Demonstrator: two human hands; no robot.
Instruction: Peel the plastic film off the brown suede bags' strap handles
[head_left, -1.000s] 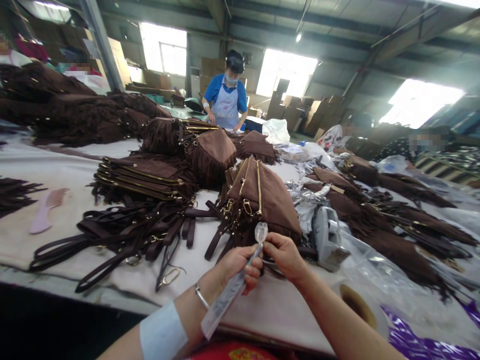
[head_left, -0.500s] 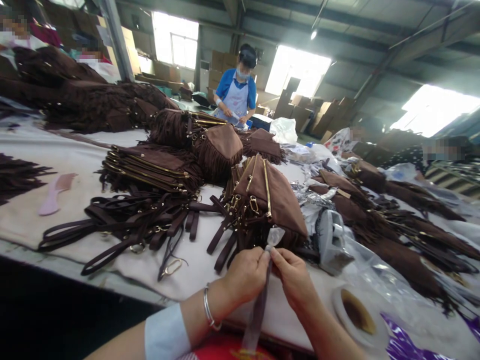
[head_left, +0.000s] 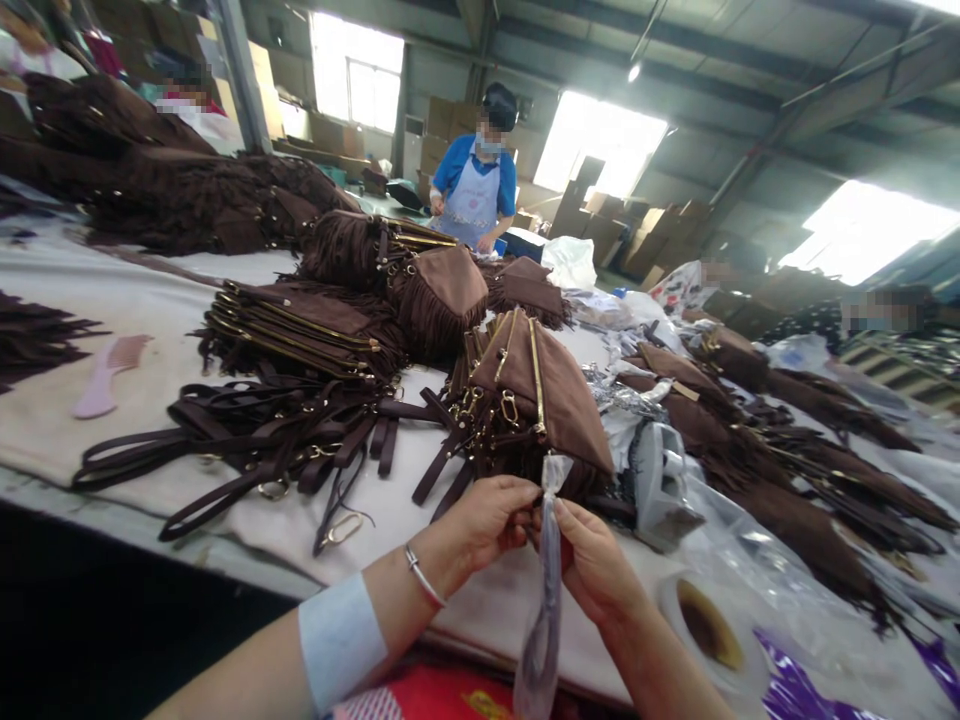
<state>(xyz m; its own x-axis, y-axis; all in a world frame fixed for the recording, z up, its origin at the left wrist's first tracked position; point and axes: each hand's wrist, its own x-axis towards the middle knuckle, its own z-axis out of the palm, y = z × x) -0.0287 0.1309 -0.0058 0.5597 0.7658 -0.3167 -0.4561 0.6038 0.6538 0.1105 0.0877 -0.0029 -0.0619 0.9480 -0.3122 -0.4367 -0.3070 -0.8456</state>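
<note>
A long, narrow clear plastic sleeve [head_left: 541, 610] hangs down in front of me, its neck gathered and its top flared. Something greyish inside does not show clearly. My right hand [head_left: 600, 565] pinches the sleeve just below the neck. Beside the neck, my left hand [head_left: 491, 525] is closed, fingertips together; what they hold is hidden. Right behind both hands stands a row of brown zip bags [head_left: 574, 400] with gold zips and rings. Dark brown straps [head_left: 277, 430] with gold clasps lie in a heap to the left.
A pale purple comb [head_left: 105, 380] lies at left. Stacked fringed bags [head_left: 300, 320] stand behind the straps. On the right are a grey tape dispenser [head_left: 664, 490], a tape roll [head_left: 705, 625] and more brown bags [head_left: 795, 520]. A co-worker [head_left: 476, 190] stands across the table.
My left hand has moved off the sleeve's neck to its left side. The sleeve now hangs in front of my right fingers, its lower end swung slightly right. The co-worker's hands have moved apart.
</note>
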